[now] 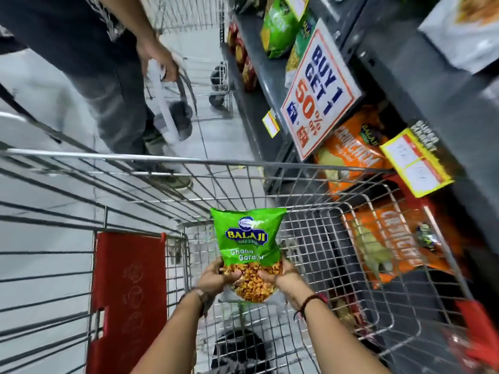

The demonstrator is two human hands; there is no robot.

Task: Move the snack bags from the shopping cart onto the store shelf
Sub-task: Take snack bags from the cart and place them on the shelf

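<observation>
A green Balaji snack bag [248, 238] stands upright over the wire shopping cart [189, 174], gripped at its bottom corners from both sides. My left hand [216, 278] holds its lower left and my right hand [283, 279] its lower right. The dark store shelf [421, 85] runs along the right, holding orange Crunchem bags [353, 155] and green bags [280, 25]. Another orange bag [391, 244] shows through the cart's right side wall; whether it lies in the cart or on the shelf I cannot tell.
Another person [89, 63] in dark clothes stands beyond the cart at the upper left, hand on a second cart [205, 85]. A "Buy 1 Get 1 50% off" sign [318, 93] and yellow price tags [418, 163] hang off the shelf edge. A red child-seat flap [129, 292] sits at the cart's left.
</observation>
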